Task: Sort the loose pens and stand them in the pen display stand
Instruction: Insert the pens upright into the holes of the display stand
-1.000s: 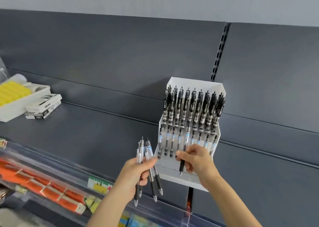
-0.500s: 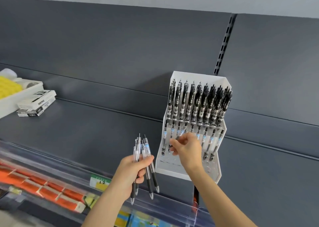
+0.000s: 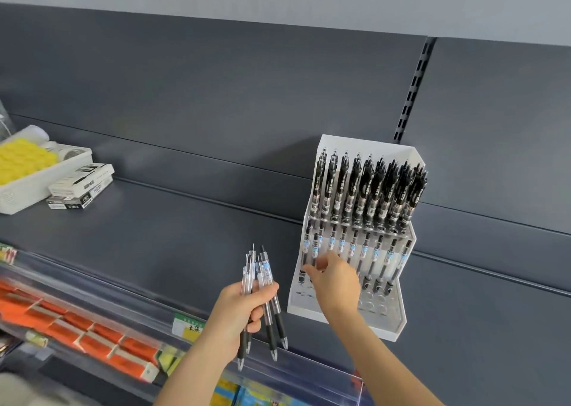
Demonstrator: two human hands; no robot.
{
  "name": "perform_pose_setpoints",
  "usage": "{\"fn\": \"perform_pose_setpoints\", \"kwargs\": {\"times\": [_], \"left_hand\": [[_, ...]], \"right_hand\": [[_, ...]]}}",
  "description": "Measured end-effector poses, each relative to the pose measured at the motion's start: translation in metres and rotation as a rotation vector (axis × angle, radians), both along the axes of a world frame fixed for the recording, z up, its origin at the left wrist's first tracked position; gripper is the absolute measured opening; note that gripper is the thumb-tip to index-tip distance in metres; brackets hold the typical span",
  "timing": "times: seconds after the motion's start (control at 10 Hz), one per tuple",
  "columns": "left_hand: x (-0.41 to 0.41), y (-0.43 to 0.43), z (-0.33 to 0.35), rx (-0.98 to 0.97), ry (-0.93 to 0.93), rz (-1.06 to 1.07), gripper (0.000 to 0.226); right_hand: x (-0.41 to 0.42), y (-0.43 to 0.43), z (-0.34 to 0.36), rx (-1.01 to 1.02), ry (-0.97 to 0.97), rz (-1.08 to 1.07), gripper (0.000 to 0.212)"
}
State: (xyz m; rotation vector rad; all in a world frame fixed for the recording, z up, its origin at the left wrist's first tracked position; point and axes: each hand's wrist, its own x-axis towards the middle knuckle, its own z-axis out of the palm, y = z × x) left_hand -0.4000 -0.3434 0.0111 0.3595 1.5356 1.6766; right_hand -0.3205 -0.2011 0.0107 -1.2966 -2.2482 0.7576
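Observation:
A white tiered pen display stand [image 3: 398, 322] stands on the grey shelf, right of centre. Its back tier is packed with black-clipped pens [image 3: 370, 189]. The tier below holds a row of clear pens [image 3: 375, 254], and the lowest holes are bare. My left hand [image 3: 244, 310] grips a bundle of several loose clear pens [image 3: 262, 269], tips down, just left of the stand. My right hand [image 3: 336, 282] reaches into the stand's lower left corner. Its fingertips pinch the lower part of a clear pen [image 3: 314, 246] standing in the row.
A white tray of yellow items [image 3: 31, 183] and flat pen boxes [image 3: 80, 186] sit at the shelf's far left. A clear plastic rail [image 3: 309, 374] with a price label [image 3: 188, 325] edges the shelf front. Orange packs [image 3: 92, 337] fill the shelf below.
My right hand carried a pen from in front of the stand up into its lower left holes. The left hand kept its bundle, and the view shifted.

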Motion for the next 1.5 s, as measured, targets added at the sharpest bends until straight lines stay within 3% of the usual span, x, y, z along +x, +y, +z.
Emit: {"fn": "perform_pose_setpoints", "kwargs": {"times": [0.4, 0.9, 1.1, 1.5], "left_hand": [[0.004, 0.004, 0.000, 0.000, 0.007, -0.010, 0.014], [0.004, 0.003, 0.002, -0.010, 0.010, -0.004, 0.014], [0.004, 0.005, 0.002, -0.004, 0.014, -0.014, 0.011], [0.008, 0.010, 0.009, 0.026, 0.024, -0.029, 0.010]], "right_hand": [[0.004, 0.006, 0.004, -0.059, 0.087, 0.043, 0.015], [-0.002, 0.011, 0.016, 0.187, -0.296, 0.211, 0.018], [0.003, 0.013, 0.015, 0.090, -0.181, 0.189, 0.020], [0.007, 0.009, 0.011, 0.046, -0.159, 0.204, 0.015]]}}
